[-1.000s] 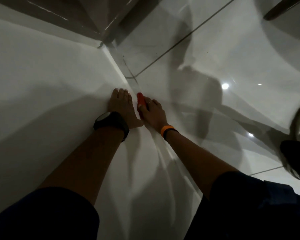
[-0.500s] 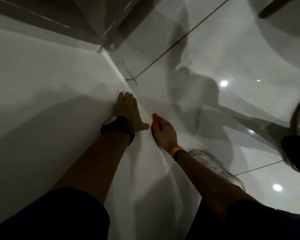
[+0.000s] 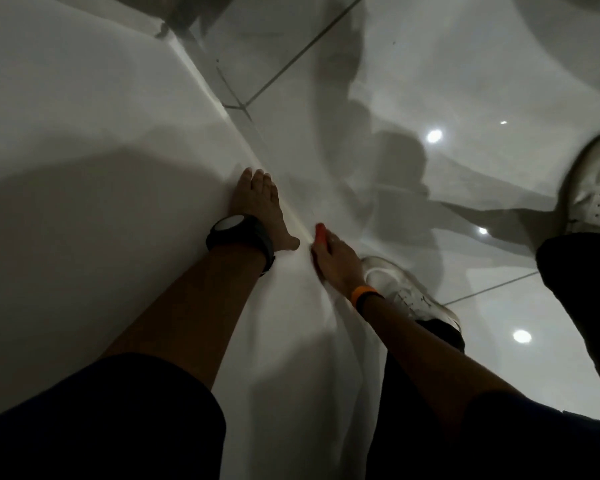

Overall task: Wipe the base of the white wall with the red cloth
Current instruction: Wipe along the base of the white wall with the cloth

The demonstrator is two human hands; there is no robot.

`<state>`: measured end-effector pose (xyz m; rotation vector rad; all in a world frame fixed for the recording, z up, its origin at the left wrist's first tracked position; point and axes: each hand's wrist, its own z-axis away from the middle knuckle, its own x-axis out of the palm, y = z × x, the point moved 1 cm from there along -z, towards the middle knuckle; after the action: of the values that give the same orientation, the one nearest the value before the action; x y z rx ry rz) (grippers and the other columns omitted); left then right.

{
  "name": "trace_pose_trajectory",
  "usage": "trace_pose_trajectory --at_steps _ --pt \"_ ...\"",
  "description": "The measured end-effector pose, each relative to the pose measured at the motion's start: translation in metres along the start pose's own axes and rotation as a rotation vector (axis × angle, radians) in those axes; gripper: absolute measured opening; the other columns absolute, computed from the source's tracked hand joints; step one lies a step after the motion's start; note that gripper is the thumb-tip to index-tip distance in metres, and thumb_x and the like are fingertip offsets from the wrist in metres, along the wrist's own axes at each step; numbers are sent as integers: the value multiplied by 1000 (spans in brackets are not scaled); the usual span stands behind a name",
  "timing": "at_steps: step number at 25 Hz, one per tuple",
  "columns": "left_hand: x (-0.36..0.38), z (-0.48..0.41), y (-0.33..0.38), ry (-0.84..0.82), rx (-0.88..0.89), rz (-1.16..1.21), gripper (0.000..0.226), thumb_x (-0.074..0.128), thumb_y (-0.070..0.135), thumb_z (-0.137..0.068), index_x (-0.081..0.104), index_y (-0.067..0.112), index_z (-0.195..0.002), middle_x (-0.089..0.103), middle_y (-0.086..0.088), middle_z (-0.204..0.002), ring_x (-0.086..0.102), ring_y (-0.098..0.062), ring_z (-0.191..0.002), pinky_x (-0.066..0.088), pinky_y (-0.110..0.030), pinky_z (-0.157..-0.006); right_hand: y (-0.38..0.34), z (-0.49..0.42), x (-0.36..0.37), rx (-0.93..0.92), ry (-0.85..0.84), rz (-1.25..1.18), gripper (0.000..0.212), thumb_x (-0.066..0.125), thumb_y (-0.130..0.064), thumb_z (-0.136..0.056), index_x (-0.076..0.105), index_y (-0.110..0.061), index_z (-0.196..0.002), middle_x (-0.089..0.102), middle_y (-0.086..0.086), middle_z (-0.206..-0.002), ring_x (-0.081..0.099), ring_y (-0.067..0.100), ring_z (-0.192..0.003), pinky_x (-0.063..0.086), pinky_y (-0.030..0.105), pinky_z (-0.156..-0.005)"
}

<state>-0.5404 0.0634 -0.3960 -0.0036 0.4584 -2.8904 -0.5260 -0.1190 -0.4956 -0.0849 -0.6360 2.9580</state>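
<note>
Right hand [image 3: 336,259] has its fingers clenched around the red cloth [image 3: 320,233], pressing it into the seam where the white wall [image 3: 84,150] meets the floor [image 3: 447,81]. Left hand [image 3: 257,206] lies flat on the wall, fingers released. Cloth looks soft and light, so bunch it and grip the wad, not a loose corner.

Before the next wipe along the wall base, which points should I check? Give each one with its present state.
1. Red cloth held in right hand: ok.
2. Cloth pressed on the base of the white wall: cannot tell, mostly hidden by the hand.
3. Left hand flat on wall for support: ok.
4. White shoe close behind the right wrist, may block pulling back: not ok.
5. Base is clean: cannot tell, too dim.
</note>
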Motion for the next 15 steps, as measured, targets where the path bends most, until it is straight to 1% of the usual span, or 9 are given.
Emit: trace_pose_trajectory --at_steps 2,4,5,7,9,11,13,14,15 --pt "4 2 9 -11 2 -17 119 33 86 -88 -4 1 -162 -8 -19 -171 -6 -33 -160 -7 -48 -128 -12 -15 0 -80 -26 11 54 33 -47 -113 42 -25 -161 58 6 -158 51 31 -147 38 43 -122" --pt "8 1 13 -18 -5 -31 119 34 86 -88 -3 1 -163 -7 -19 -171 -5 -33 -160 -7 -48 -128 -17 -21 4 -185 -66 28 55 36 -44 -112 33 -28 -165 50 5 -164 44 29 -152 35 47 -126" --pt "11 3 14 -26 -1 -24 119 34 86 -88 -3 1 -163 -6 -19 -171 -5 -33 -160 -7 -48 -128 -12 -20 3 -188 -66 14 56 35 -46 -112 34 -28 -164 50 5 -164 45 28 -151 34 48 -126" --pt "14 10 14 -27 -9 -10 119 35 85 -88 -2 1 -163 -6 -19 -171 -5 -33 -160 -6 -49 -129 2 -9 0 -98 -23 -31 57 31 -54 -112 47 -24 -158 58 6 -157 53 28 -146 37 46 -126" --pt "14 22 15 -11 -8 6 118 36 85 -88 -1 1 -163 -6 -19 -171 -5 -33 -160 -6 -49 -129 15 9 -6 21 -17 10 57 30 -54 -112 61 -18 -143 69 11 -142 62 33 -134 43 43 -118" --pt "12 36 17 5 -2 13 118 36 84 -88 -1 1 -163 -5 -19 -171 -4 -33 -160 -5 -49 -130 22 24 -13 56 -39 88 46 41 -47 -111 70 -13 -120 77 16 -121 71 37 -115 51 44 -102" --pt "11 51 19 25 6 7 118 36 85 -88 1 0 -163 -3 -19 -171 -3 -33 -160 -5 -48 -129 27 42 -23 89 -24 29 44 50 -51 -106 73 -19 -86 83 17 -95 76 29 -83 61 38 -78" --pt "11 57 21 35 7 -3 118 35 85 -88 1 0 -163 -2 -19 -171 -3 -33 -160 -5 -48 -129 28 50 -31 113 -20 -37 51 52 -54 -103 72 -22 -69 82 14 -79 72 22 -64 58 31 -63" --pt "10 63 22 44 7 -14 118 35 85 -88 2 0 -163 -2 -19 -171 -3 -33 -160 -5 -48 -129 28 58 -40 142 -32 -111 56 54 -53 -101 69 -21 -57 78 11 -65 66 17 -52 53 26 -55"
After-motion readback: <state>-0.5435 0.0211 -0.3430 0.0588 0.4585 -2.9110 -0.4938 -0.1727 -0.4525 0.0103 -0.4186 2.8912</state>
